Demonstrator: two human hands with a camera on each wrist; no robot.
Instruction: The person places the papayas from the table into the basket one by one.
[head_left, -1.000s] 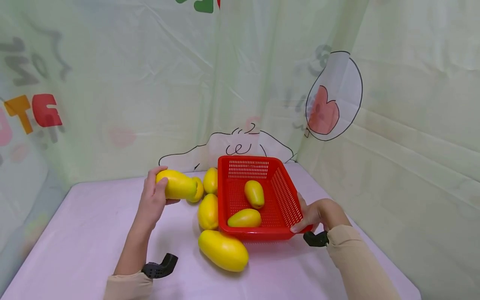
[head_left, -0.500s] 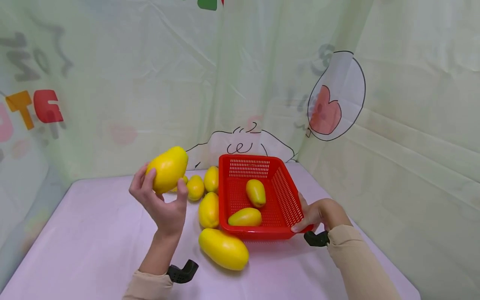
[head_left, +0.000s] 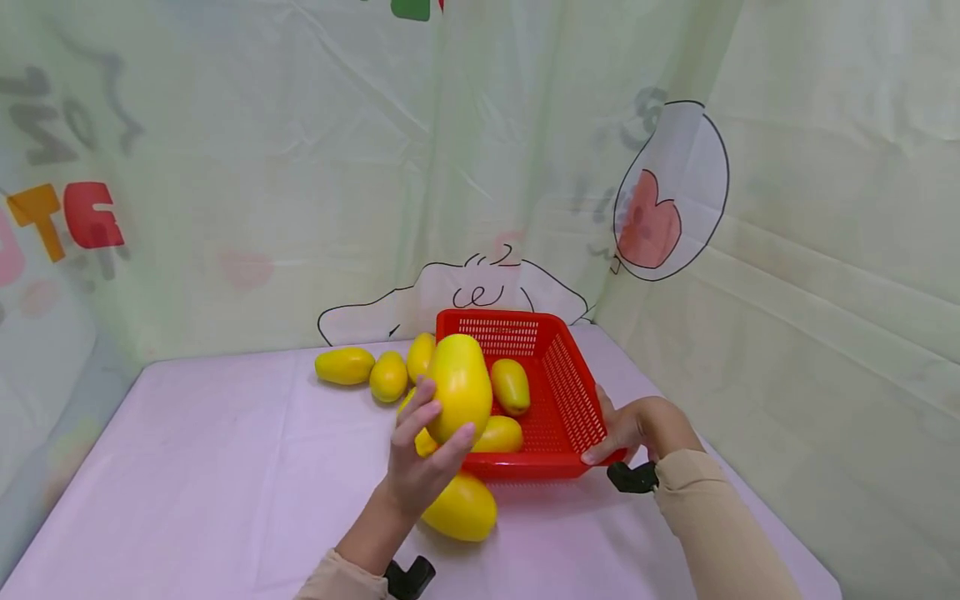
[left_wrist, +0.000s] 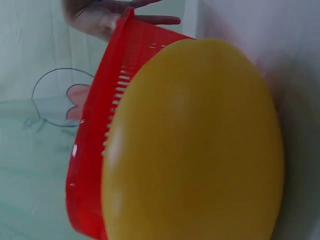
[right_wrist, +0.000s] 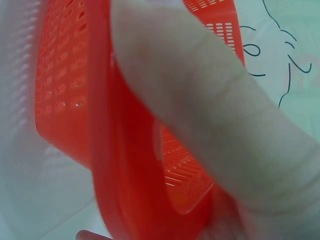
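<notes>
Over the red basket's 9 o'clock rim, my left hand cups a smooth, egg-shaped yellow fruit, fingers curled round it from below. Right hand pinches the perforated plastic rim at 4 o'clock, likely steadying it. Two fruits lie inside; others sit at 10 o'clock on the lilac table.

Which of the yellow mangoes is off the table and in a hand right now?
The large mango gripped by the left hand, raised over the red basket's near-left rim. The others lie on the table or inside the basket, untouched.
</notes>
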